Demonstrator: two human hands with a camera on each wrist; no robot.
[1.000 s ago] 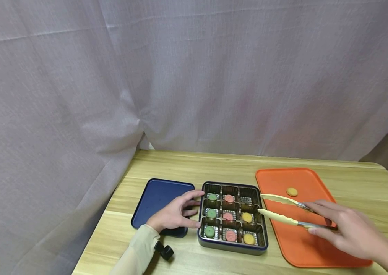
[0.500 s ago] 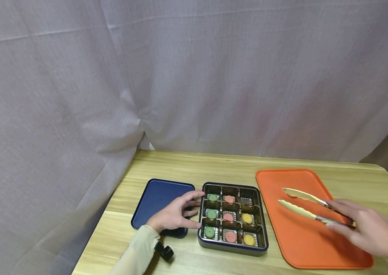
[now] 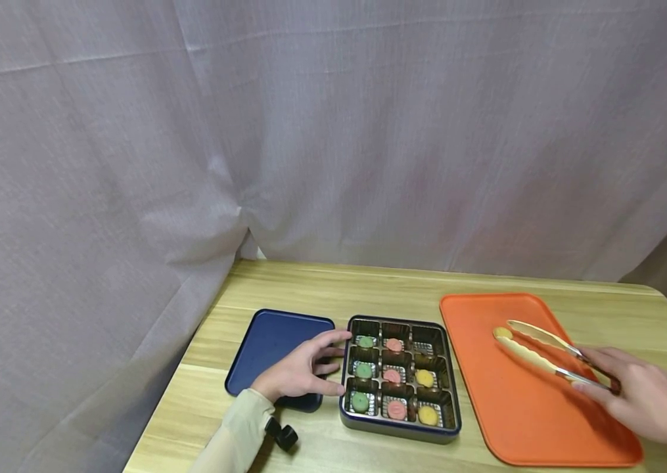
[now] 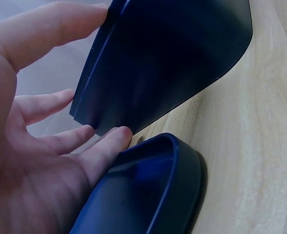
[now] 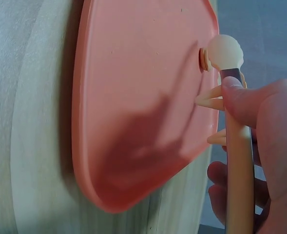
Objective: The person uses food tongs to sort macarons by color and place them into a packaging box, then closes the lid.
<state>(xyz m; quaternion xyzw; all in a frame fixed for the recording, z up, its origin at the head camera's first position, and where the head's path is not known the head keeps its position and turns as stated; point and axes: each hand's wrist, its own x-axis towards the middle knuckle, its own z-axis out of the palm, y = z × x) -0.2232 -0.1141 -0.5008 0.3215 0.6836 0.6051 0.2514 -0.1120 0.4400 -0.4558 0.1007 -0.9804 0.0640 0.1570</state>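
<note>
My right hand (image 3: pixel 643 397) grips a pair of tongs (image 3: pixel 527 356) with cream scalloped tips, held spread over the orange tray. A round yellow cookie (image 3: pixel 503 333) lies on the tray by the tips; the right wrist view shows the cookie (image 5: pixel 202 59) close beside one tip. My left hand (image 3: pixel 298 369) rests its thumb and fingertips against the left side of a dark blue box (image 3: pixel 398 430). Inside, a divided insert holds green cookies (image 3: pixel 363 371) at left, pink cookies (image 3: pixel 392 376) in the middle and yellow cookies (image 3: pixel 424 378) at right. The back right compartment shows its bare ribbed bottom.
A dark blue lid (image 3: pixel 276 338) lies left of the box, partly under my left hand. The orange tray (image 3: pixel 540 427) sits to the right on the wooden table (image 3: pixel 309 282). A grey curtain (image 3: pixel 333 144) hangs behind the table.
My right hand has carried the tongs rightward from the box's edge to the cookie on the tray. The left hand has stayed at the box.
</note>
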